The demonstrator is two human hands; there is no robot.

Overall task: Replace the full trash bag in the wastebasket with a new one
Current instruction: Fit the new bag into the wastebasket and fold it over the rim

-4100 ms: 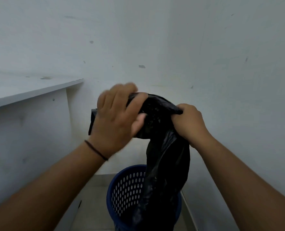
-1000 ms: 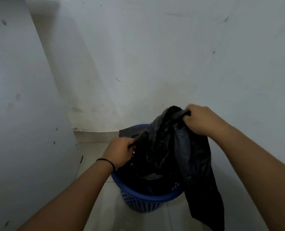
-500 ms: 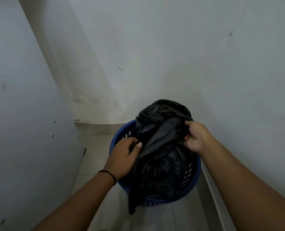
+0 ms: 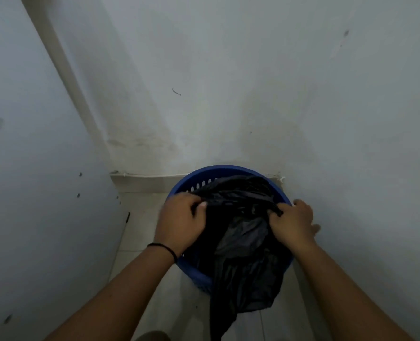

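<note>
Head view, looking down into a corner of pale walls.

Lower centre of the frame: a blue basket (image 4: 205, 173) with a perforated wall, standing on a light tiled floor (image 4: 140, 232) close against the back wall (image 4: 204, 94) and the right wall (image 4: 351, 143).

Inside and across the basket: a black bag (image 4: 241, 232), crumpled, bunched over the opening, with a long flap spilling over the near rim and hanging down toward the bottom edge of the frame. Far rim bare and blue above the bag; near rim mostly covered.

Left of centre: left hand (image 4: 179, 222), fingers curled, gripping a fold of the bag at the left side of the basket opening. A thin black band (image 4: 162, 247) round that wrist.

Right of centre: right hand (image 4: 291, 223), thumb and inner fingers pinching the bag's edge at the right side of the rim, outer fingers spread past the rim toward the right wall, blurred.

Between the hands: bag plastic pulled into taut wrinkles.

Left side of the frame: a white panel (image 4: 32, 193), marked with small dark spots. Along the foot of the back wall, a pale skirting strip (image 4: 140, 180).
</note>
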